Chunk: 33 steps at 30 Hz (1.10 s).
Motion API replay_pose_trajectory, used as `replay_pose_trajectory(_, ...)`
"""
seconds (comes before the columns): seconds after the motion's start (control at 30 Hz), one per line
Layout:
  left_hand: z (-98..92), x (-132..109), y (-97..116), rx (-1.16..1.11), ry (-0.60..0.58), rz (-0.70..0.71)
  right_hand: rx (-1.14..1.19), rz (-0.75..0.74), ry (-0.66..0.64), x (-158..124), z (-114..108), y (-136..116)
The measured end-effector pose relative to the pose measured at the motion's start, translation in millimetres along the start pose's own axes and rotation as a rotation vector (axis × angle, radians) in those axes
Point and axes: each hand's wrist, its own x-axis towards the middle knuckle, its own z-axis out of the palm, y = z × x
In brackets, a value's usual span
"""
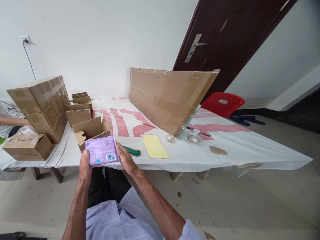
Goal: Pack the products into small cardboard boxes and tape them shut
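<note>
A flat purple packet [101, 150] with a barcode on its near right corner is held in front of me at the table's near edge. My left hand [85, 166] grips its left side, fingers curled behind it. My right hand [125, 159] clasps its right side, thumb along the edge. Just beyond the packet stands a small open cardboard box [91, 129] with its flaps up.
Taped cartons [42, 103] are stacked at the left, with a single carton [27, 146] in front and folded box blanks [78, 111] behind. On the white cloth [237, 146] lie a green-handled tool [132, 151], a yellow sheet [155, 146] and a big cardboard panel [170, 96]. A red stool [222, 103] stands right. Another person's arm [12, 121] shows far left.
</note>
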Motion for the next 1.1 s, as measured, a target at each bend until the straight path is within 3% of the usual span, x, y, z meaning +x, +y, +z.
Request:
replay_pose_trajectory(0.43, 3.8, -2.7, 7.0, -0.018, -0.019, 0.046, -0.009, -0.006, -0.004, -1.6, 2.9, -10.6)
replay_pose_trajectory(0.77, 3.8, -4.2, 10.9, 0.056, -0.056, 0.164, -0.082, -0.031, -0.126, -12.3, 12.1, -47.1)
replay_pose_trajectory(1.1, -7.1, -10.1, 27.0, 0.134, -0.156, 0.164, -0.061, 0.045, -0.195, -22.7, -2.5, -41.0)
